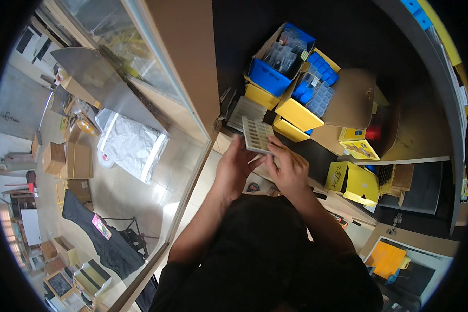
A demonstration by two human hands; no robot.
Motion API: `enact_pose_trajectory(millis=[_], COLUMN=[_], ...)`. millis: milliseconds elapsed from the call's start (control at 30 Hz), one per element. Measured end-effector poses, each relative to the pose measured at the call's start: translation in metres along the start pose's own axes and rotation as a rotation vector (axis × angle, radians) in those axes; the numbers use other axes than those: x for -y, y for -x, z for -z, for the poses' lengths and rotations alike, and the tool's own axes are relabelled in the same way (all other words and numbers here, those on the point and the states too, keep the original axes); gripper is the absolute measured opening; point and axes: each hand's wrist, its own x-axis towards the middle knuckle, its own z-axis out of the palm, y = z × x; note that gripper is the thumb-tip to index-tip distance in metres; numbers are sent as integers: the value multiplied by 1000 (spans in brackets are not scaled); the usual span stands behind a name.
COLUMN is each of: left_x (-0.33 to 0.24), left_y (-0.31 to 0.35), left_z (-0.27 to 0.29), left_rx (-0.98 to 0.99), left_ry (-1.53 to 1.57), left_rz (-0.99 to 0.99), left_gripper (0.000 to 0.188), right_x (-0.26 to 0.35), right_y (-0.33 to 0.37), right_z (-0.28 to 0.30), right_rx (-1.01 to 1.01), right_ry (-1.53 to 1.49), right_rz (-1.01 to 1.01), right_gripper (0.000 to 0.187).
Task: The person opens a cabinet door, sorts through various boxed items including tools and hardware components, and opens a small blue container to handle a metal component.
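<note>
In front of my chest I hold a shallow pale plastic compartment case (257,134), tilted, with rows of small dividers and dark bits in them. My left hand (232,167) supports its near left edge with the fingers partly hidden. On the right edge, my right hand (288,167) grips with thumb and fingers. Just beyond lies a second clear, ridged plastic panel (244,111) by the shelf edge; whether it joins the case, I cannot tell. Farther back, a blue box (272,76) holds clear plastic cases, and a yellow carton (302,117) holds blue and clear compartment boxes.
Low on the right, a yellow box (352,183) sits in the dark cabinet, under a shelf with another yellow pack (360,144). To my left stands a glass-paned door frame (195,122). Past it are a silvery bag (132,143), brown cartons (78,160) and a black cloth (105,234).
</note>
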Motion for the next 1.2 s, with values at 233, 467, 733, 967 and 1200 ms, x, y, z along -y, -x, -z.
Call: enact_pose_trajectory(millis=[233, 467, 733, 967, 1200], left_x=[-1, 11, 9, 12, -2], left_y=[-32, -17, -23, -21, -21], left_z=[13, 24, 30, 23, 10], left_rx=[-35, -189, -205, -227, -182], left_ry=[-40, -169, -130, -184, -262], left_rz=[-163, -149, -168, -120, -132], left_gripper=[65, 48, 39, 48, 56], right_x=[-3, -10, 3, 10, 14], right_y=[-29, -18, -10, 0, -5], right_z=[-47, -65, -56, -62, -59], right_rx=[44, 113, 137, 192, 201], right_ry=[214, 322, 282, 325, 273], right_rz=[10, 10, 17, -57, -81], right_gripper=[60, 54, 57, 65, 77])
